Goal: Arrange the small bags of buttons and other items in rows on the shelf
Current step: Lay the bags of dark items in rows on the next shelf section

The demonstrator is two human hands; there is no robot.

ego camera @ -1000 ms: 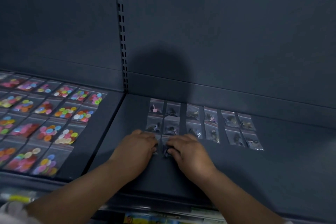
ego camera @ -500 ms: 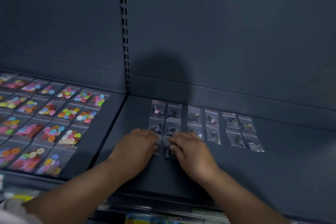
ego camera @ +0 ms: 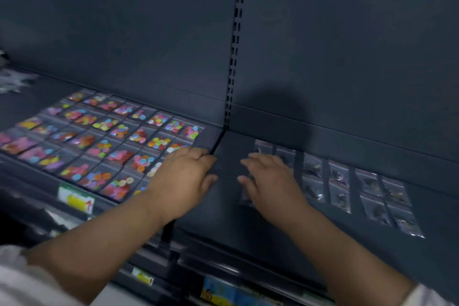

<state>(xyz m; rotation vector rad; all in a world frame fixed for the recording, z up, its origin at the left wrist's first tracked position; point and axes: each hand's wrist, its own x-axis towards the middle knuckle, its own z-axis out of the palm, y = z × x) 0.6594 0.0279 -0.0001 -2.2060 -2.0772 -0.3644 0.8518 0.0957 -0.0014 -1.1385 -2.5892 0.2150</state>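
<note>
Small bags [ego camera: 339, 177] are looking light, limp, slippery; you're spreading left hand [ego camera: 182, 179] and right hand [ego camera: 272, 181] flat, gripping nothing. Pinch corners.

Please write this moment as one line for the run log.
left hand: open, at edge of colourful button bags | right hand: open, over dark-item bags | both kinds: in rows on shelf

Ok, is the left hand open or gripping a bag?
Open: the left hand lies flat, fingers straight, over the edge of the colourful button bags, gripping nothing visible.
</note>
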